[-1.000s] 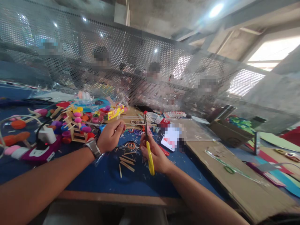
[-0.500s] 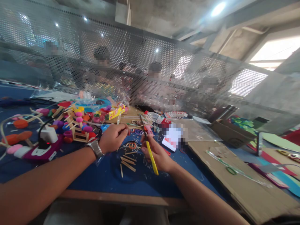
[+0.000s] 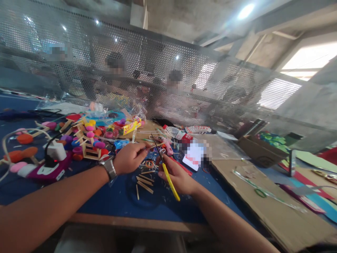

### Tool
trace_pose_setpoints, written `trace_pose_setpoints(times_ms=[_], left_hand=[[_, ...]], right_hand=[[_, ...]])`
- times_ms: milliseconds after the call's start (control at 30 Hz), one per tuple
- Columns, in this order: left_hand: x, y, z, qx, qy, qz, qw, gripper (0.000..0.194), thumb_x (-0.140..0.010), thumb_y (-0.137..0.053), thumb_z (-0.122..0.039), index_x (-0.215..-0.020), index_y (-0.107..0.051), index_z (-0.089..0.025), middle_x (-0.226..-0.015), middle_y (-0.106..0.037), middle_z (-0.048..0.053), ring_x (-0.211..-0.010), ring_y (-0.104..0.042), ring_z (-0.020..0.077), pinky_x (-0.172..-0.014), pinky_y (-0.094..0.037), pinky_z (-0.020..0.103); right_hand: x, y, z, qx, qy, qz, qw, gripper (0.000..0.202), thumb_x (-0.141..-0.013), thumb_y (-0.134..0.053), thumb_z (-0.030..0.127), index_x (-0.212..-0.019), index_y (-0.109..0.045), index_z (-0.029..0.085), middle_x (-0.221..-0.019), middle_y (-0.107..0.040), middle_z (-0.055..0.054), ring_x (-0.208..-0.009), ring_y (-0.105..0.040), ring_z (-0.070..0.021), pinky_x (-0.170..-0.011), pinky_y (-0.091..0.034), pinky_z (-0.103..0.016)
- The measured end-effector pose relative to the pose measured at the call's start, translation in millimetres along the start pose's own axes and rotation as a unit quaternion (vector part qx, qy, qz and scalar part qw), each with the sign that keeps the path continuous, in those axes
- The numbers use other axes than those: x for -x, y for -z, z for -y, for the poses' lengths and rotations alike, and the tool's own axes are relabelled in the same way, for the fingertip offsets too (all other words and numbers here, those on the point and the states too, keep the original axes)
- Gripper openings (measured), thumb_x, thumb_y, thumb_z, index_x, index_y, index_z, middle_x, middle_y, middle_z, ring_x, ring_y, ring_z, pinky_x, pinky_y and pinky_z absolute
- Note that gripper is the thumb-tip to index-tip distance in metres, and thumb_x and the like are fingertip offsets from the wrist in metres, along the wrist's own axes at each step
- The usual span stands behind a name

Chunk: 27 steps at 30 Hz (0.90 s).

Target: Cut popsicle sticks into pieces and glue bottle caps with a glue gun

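My right hand is closed round the yellow-handled scissors, whose dark blades point up and away. My left hand, with a metal watch on its wrist, pinches a thin wooden stick that reaches toward the blades. Whether the blades touch the stick is too small to tell. Several short cut sticks lie on the blue table below and between my hands. Rubber bands lie just beyond these pieces.
Colourful clay and wooden stick models and a purple power strip stand at the left. A bottle and a white card lie past my right hand. Cardboard and a box are at the right. People sit behind a perforated screen.
My left hand has turned slightly, and the stick in it now shows beside the blades. The scissors' blades have tilted a little to the left, with the handle a bit lower.
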<state>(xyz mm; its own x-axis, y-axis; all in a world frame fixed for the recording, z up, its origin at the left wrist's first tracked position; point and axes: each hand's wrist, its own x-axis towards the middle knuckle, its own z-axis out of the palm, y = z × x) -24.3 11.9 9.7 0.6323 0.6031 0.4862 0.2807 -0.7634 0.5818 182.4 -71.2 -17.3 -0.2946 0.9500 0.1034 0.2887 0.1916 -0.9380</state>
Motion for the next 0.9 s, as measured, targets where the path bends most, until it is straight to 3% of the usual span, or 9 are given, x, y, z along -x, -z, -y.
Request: trace_pose_setpoints(times_ms=[100,400,533,667,900], left_hand=[[0.6,-0.1,-0.4,0.004,-0.008,-0.005,1.0,0.032,-0.096,-0.043,-0.028,-0.109,-0.068,-0.015,-0.077,-0.073,0.006,-0.074,-0.066,0.021,-0.068,-0.046,0.03],[0.4,-0.7,-3.0,-0.001,-0.019,-0.012,1.0,0.027,-0.095,-0.047,-0.026,-0.104,-0.071,-0.016,-0.079,-0.075,0.005,-0.068,-0.066,0.0169,-0.063,-0.045,0.026],[1.5,-3.2,-3.9,-0.01,-0.019,-0.003,1.0,0.028,-0.097,-0.047,-0.027,-0.106,-0.071,-0.017,-0.083,-0.076,0.006,-0.073,-0.068,0.0192,-0.068,-0.048,0.028],[2.0,-6.1,-5.9,-0.013,-0.015,0.003,1.0,0.029,-0.099,-0.046,-0.03,-0.107,-0.071,-0.02,-0.09,-0.077,0.006,-0.084,-0.072,0.0217,-0.075,-0.05,0.029],[0.5,-8.2,-10.8,-0.003,-0.028,-0.011,1.0,0.026,-0.098,-0.047,-0.027,-0.109,-0.07,-0.021,-0.1,-0.078,0.005,-0.091,-0.073,0.021,-0.075,-0.05,0.028]], right_hand=[[1.1,0.2,2.1,0.008,0.014,0.006,1.0,0.033,-0.082,-0.068,0.04,-0.103,-0.051,0.021,-0.081,-0.046,0.003,-0.068,-0.039,-0.013,-0.062,-0.038,-0.026],[2.8,-0.6,6.4,0.038,0.01,0.01,0.999,0.036,-0.082,-0.068,0.047,-0.102,-0.052,0.021,-0.081,-0.046,0.002,-0.07,-0.04,-0.0142,-0.063,-0.039,-0.027],[5.5,-4.0,18.0,-0.016,-0.007,0.025,1.0,0.042,-0.079,-0.073,0.053,-0.089,-0.045,0.023,-0.076,-0.038,0.005,-0.064,-0.034,-0.0113,-0.057,-0.035,-0.025],[8.9,-6.4,23.5,-0.042,-0.022,0.021,0.999,0.042,-0.083,-0.069,0.057,-0.088,-0.043,0.024,-0.072,-0.035,0.006,-0.06,-0.032,-0.0112,-0.054,-0.033,-0.025],[11.1,-10.4,18.2,-0.07,-0.045,-0.012,0.996,0.038,-0.082,-0.071,0.051,-0.086,-0.043,0.025,-0.071,-0.037,0.005,-0.062,-0.036,-0.0129,-0.055,-0.036,-0.026]])
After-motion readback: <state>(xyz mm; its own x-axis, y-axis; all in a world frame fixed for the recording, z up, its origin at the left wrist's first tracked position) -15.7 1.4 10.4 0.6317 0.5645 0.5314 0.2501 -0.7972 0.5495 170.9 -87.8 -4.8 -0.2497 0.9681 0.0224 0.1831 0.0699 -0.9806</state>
